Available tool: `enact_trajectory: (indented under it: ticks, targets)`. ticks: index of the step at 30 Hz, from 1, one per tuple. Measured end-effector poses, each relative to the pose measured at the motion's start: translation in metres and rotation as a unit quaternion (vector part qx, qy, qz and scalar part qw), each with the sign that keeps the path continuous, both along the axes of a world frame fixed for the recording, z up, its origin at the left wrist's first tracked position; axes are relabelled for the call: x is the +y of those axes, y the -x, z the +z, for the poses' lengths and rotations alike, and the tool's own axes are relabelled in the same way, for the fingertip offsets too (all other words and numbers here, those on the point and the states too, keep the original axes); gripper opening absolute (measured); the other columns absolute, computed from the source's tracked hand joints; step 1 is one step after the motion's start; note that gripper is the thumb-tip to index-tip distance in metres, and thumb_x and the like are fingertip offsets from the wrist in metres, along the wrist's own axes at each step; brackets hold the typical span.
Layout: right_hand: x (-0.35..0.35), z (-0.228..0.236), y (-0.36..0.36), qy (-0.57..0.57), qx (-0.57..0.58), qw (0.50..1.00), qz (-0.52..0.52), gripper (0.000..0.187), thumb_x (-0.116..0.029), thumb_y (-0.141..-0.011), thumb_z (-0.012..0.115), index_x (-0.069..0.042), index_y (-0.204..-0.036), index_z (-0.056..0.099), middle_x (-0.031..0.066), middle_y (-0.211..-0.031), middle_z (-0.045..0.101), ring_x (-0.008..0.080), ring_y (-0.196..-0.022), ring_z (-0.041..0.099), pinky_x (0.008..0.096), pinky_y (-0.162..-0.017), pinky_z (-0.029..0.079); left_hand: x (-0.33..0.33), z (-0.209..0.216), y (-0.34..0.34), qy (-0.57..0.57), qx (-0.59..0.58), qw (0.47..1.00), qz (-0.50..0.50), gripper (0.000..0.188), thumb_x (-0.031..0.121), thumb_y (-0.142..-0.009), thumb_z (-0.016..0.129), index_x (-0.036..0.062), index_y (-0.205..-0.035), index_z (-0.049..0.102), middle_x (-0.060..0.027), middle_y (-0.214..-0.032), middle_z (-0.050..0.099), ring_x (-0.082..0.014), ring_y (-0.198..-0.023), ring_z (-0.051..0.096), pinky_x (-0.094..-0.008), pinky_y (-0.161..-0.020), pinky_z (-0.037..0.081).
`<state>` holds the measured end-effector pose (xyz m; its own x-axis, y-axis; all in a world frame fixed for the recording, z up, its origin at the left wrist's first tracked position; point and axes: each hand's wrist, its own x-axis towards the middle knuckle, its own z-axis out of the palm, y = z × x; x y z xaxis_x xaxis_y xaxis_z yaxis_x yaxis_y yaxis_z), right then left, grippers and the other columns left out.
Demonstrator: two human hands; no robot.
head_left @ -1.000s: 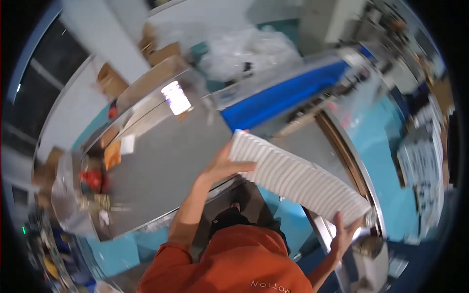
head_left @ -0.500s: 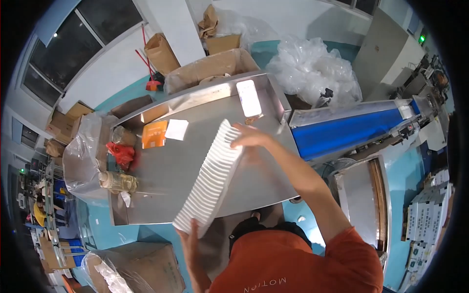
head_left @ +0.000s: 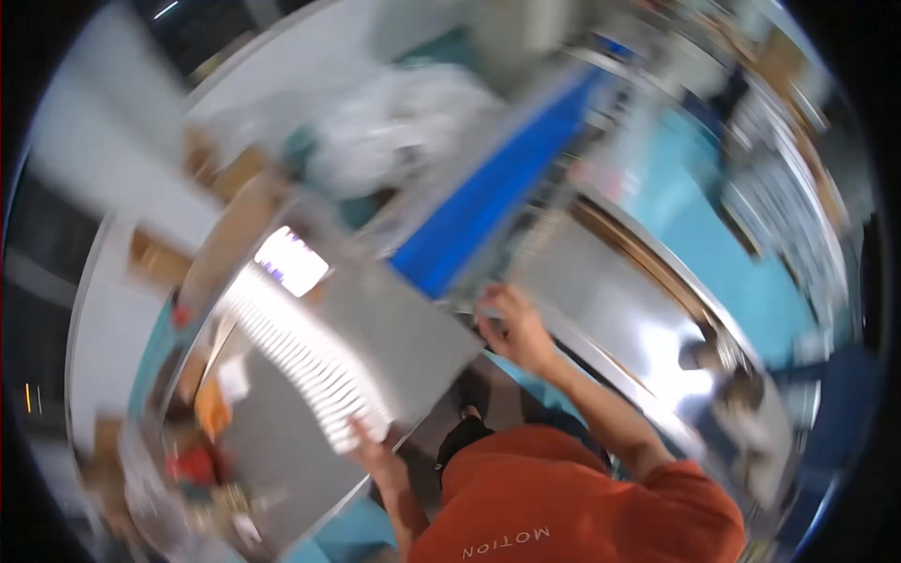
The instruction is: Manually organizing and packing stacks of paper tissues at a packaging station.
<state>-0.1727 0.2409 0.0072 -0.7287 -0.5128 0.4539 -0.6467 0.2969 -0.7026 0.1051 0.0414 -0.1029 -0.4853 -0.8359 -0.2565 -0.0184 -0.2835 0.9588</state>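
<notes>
A long white ribbed stack, which looks like many thin pieces nested in a row, lies slanted over the metal table. My left hand grips its near end, thumb on top. Its far end reaches beside a phone with a lit screen. My right hand is off the stack, above the table's right edge near the blue conveyor belt. Its fingers are curled but apart, and I see nothing between them. Motion blur hides what the stack's pieces are exactly.
An orange packet, a white paper and a red bag lie at the table's left. Clear plastic bags pile up behind. To the right stands a metal-topped surface; a person is blurred beyond it.
The view has swung to the right and blurred. My right hand has let go of the stack's far end and moved right; my left hand still holds the near end.
</notes>
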Motion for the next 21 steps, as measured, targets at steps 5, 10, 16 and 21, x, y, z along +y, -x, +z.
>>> enact_trajectory:
  ticks: [5,10,16,21]
  targets:
    - [0.289,-0.008,0.011,-0.340,0.043,0.752,-0.564,0.059,-0.020,-0.076,0.074,-0.008,-0.129,0.051,0.0266,-0.131,0.046,0.0466,-0.122,0.046,0.0575,-0.096,0.041,-0.011,-0.003,0.012,0.598,-0.140,0.780,-0.120,0.085,0.027,-0.091,0.070,-0.0001,-0.153,0.020,-0.0239,-0.120,0.052,-0.0287,-0.083,0.062,-0.0380,-0.063,0.056]
    - [0.407,-0.013,-0.057,-0.260,-0.063,0.774,-0.573,0.084,-0.036,-0.065,0.081,-0.019,-0.139,0.046,0.0232,-0.120,0.049,0.0427,-0.110,0.051,0.0490,-0.089,0.048,0.032,0.039,0.070,-0.063,-0.020,0.997,-0.029,0.091,0.061,-0.088,0.059,0.0004,-0.149,0.031,-0.0230,-0.146,0.041,-0.0352,-0.130,0.046,-0.0458,-0.099,0.048]
    - [0.416,0.004,-0.162,-0.152,-0.146,0.752,-0.624,0.094,-0.032,-0.061,0.084,0.004,-0.134,0.036,0.0259,-0.117,0.047,0.0464,-0.112,0.048,0.0480,-0.100,0.043,0.062,0.016,0.091,-0.155,-0.018,0.980,-0.124,0.093,0.062,-0.086,0.061,0.0008,-0.149,0.030,-0.0229,-0.147,0.041,-0.0356,-0.130,0.045,-0.0465,-0.099,0.049]
    - [0.541,-0.011,-0.246,-0.224,-0.166,0.660,-0.698,0.105,-0.038,-0.052,0.088,0.003,-0.134,0.037,0.0316,-0.144,0.032,0.0466,-0.133,0.035,0.0479,-0.109,0.035,0.043,-0.013,0.083,-0.227,-0.030,0.959,-0.167,0.095,0.063,-0.084,0.062,0.0011,-0.149,0.030,-0.0227,-0.147,0.040,-0.0360,-0.131,0.045,-0.0471,-0.099,0.049]
